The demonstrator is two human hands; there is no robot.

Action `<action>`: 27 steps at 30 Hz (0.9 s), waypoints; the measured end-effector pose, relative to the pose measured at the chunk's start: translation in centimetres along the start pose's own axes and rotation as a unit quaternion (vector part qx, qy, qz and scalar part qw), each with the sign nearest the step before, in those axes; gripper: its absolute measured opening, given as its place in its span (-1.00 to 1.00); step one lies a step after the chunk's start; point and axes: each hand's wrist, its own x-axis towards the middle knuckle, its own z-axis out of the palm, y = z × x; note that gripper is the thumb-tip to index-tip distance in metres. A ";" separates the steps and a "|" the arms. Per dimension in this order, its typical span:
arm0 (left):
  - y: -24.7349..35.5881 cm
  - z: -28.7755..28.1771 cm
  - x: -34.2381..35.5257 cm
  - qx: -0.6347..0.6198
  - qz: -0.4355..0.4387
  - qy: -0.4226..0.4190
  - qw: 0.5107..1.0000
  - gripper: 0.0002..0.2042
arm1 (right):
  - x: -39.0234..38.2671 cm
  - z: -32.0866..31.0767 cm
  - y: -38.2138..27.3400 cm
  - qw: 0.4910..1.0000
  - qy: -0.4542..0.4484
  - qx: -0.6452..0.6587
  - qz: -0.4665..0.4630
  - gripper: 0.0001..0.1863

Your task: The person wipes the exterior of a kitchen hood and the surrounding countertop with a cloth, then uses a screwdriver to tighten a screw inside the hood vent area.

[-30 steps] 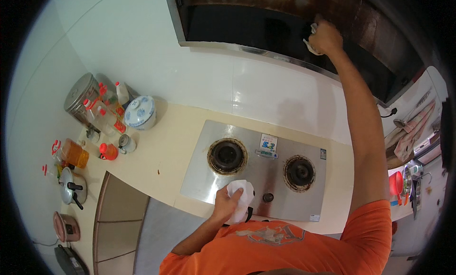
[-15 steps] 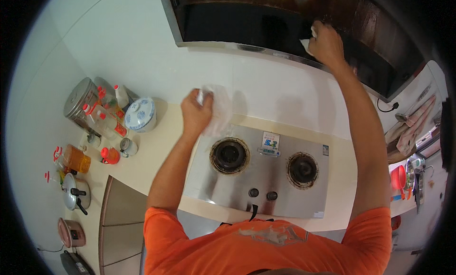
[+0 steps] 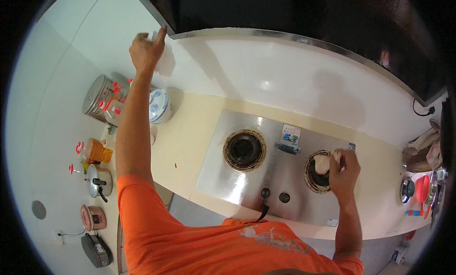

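Note:
My left hand (image 3: pixel 147 49) is raised at the lower left corner of the dark range hood (image 3: pixel 285 13), fingers bent, with a pale cloth (image 3: pixel 164 61) partly visible behind it. My right hand (image 3: pixel 343 175) grips a crumpled off-white cloth (image 3: pixel 322 164) over the right burner (image 3: pixel 313 180) of the steel gas stove (image 3: pixel 218 180). The left burner (image 3: pixel 243 149) and two black knobs (image 3: pixel 274 195) are uncovered.
At left on the cream counter (image 3: pixel 180 132) stand a lidded porcelain jar (image 3: pixel 160 108), oil bottles (image 3: pixel 99 151), a steel canister (image 3: pixel 95 96), a pressure cooker (image 3: pixel 99 180) and a pink cooker (image 3: pixel 92 217). Red utensils (image 3: pixel 422 189) and hanging cloths (image 3: pixel 434 154) are at right.
My right hand has come down from the hood to the right burner with its cloth. My left hand has risen from above the stove to the hood's left corner.

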 end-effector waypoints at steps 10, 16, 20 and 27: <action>3.7 1.6 4.6 0.029 0.000 0.005 1.000 -0.35 | -8.4 1.4 4.4 0.990 -0.063 0.046 0.114 -0.83; 5.8 2.3 5.5 0.037 -0.052 0.053 0.997 -0.39 | -10.2 2.5 6.3 0.992 -0.070 0.041 0.094 -0.86; 6.3 2.7 5.9 0.046 -0.070 0.067 0.994 -0.38 | -10.6 2.9 6.3 0.988 -0.077 0.057 0.118 -0.85; 7.3 2.6 5.6 0.032 -0.097 0.062 0.993 -0.40 | -10.7 3.1 6.4 0.986 -0.090 0.065 0.126 -0.89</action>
